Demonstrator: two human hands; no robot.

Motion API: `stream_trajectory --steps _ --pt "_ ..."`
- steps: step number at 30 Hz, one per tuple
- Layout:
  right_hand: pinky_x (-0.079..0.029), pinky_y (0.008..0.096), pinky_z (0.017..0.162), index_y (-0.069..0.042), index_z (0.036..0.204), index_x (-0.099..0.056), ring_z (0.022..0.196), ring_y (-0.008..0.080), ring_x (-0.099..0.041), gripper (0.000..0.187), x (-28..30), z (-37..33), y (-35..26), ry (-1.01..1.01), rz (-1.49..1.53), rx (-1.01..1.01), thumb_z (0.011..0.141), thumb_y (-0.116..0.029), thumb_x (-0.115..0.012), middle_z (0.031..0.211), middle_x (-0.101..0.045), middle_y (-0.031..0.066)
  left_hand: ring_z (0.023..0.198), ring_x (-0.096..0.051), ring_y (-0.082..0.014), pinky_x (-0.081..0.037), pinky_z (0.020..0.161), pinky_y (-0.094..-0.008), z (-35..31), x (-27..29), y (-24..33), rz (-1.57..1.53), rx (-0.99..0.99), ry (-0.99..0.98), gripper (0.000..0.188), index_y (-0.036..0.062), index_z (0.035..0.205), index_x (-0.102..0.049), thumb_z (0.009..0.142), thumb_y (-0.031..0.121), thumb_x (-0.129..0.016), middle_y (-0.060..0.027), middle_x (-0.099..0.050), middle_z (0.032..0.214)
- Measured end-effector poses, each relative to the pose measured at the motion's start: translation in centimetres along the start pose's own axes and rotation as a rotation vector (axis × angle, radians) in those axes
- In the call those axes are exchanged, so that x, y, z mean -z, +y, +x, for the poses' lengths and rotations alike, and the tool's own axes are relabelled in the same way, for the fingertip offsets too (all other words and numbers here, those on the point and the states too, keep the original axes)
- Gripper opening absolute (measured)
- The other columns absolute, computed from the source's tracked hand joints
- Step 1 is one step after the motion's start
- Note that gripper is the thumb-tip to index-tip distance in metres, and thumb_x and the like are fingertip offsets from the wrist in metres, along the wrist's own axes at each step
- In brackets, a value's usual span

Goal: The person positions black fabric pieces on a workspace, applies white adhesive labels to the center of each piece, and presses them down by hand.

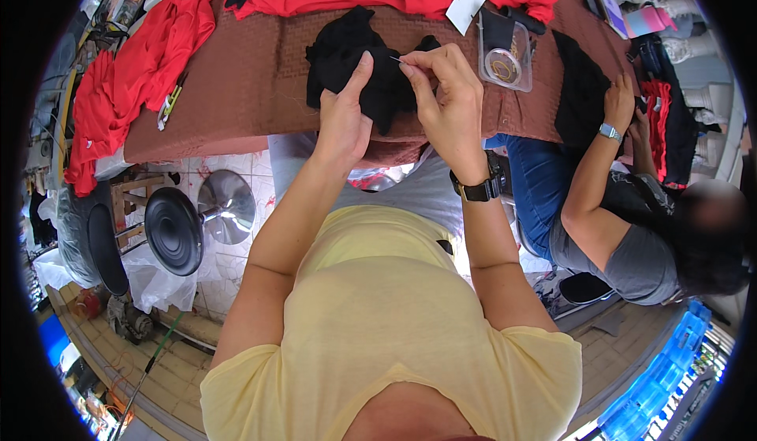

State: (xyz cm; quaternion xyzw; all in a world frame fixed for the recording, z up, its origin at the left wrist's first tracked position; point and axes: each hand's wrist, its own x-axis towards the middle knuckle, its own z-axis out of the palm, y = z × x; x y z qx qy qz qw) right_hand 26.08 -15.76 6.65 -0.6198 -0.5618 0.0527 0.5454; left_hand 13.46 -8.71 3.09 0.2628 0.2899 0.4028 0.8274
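Note:
A bunched piece of black fabric [344, 42] lies over the near part of the brown-covered table [260, 62]. My left hand [344, 121] is closed on its lower part, thumb pointing up along the cloth. Between the thumb and forefinger of my right hand [453, 102] is a thin sewing needle [395, 58], its far end against the dark fabric. Any thread on the needle is too fine to make out. Just right of that hand stands a clear plastic box [520, 78] with small items inside, among them a round gold-coloured coil.
Red garments [134, 86] drape over the table's left side, with small yellow-handled snips [169, 107] beside them. More red and black cloth lies along the far edge. At the right, a co-worker [623, 220] handles black fabric [582, 86]. A black round stool [173, 230] lies tipped at the left.

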Motion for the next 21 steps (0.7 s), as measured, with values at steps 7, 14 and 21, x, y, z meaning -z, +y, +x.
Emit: stream_trajectory --steps 7,14,21 --pt "-0.044 0.0350 0.059 0.000 0.102 -0.075 0.066 0.0205 -0.055 0.014 -0.07 0.63 0.20 -0.040 -0.049 0.061 0.089 0.004 -0.072 0.081 -0.052 0.0093 0.100 -0.071 -0.0113 -0.057 0.086 -0.0277 -0.32 -0.47 0.12 -0.060 -0.060 0.025 0.022 0.0019 0.116 -0.070 0.101 0.019 -0.070 -0.0050 -0.073 0.113" --pt "-0.046 0.0378 0.063 0.000 0.104 -0.075 0.069 0.0245 -0.055 0.017 -0.14 0.53 0.43 -0.057 -0.076 0.071 0.088 0.005 -0.072 0.081 -0.050 0.0109 0.103 -0.070 -0.0107 -0.056 0.089 -0.0277 -0.21 -0.33 -0.05 -0.046 -0.072 0.002 0.021 0.0043 0.118 -0.069 0.101 0.017 -0.070 -0.0035 -0.073 0.115" --pt "-0.046 0.0381 0.064 0.000 0.105 -0.075 0.070 0.0250 -0.056 0.017 -0.09 0.48 0.54 -0.062 -0.091 0.062 0.088 0.004 -0.072 0.082 -0.051 0.0116 0.107 -0.069 -0.0112 -0.056 0.092 -0.0280 -0.21 -0.41 -0.39 -0.033 -0.087 0.016 0.024 0.0046 0.120 -0.069 0.100 0.017 -0.071 -0.0036 -0.072 0.117"
